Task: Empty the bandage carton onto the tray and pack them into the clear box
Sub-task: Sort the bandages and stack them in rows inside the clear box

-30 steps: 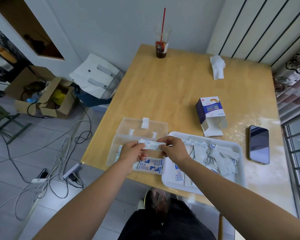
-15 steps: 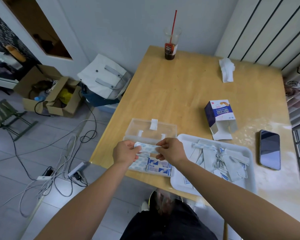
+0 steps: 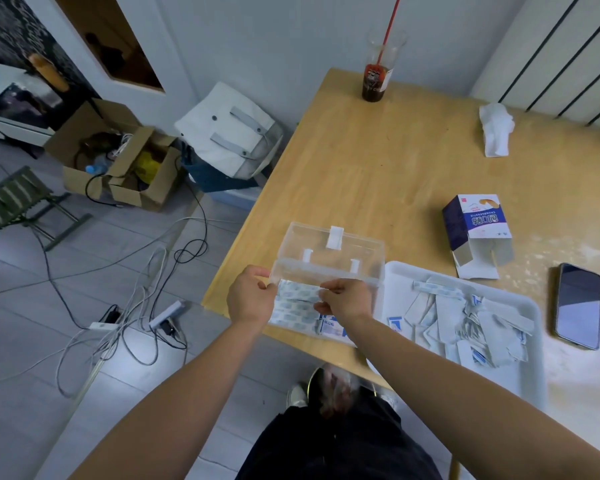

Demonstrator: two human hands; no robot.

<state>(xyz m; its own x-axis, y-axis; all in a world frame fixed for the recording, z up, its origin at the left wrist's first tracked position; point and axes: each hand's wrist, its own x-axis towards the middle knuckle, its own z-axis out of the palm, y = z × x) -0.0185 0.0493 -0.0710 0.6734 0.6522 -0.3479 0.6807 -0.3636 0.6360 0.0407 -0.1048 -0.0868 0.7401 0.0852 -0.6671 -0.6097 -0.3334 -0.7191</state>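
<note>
While your left hand point(image 3: 252, 299) and right hand point(image 3: 343, 301) each pinch an end of the bandage bundle point(image 3: 297, 293) just above the clear box point(image 3: 326, 271), lower it flat onto the ones already inside, edges squared, then let go together. Loose bandages point(image 3: 465, 327) wait on the tray point(image 3: 523, 386) right of the box; carton point(image 3: 475, 230) farther right, behind.

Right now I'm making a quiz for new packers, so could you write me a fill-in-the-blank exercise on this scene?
1. The left hand and right hand hold a bandage strip over the clear box, whose lid is ____.
2. Loose bandages lie in the white tray, which sits on the clear box's ____ side.
3. The phone lies on the table with its screen facing ____.
4. The straw in the cup is ____.

Missing words: open; right; up; red.
</note>
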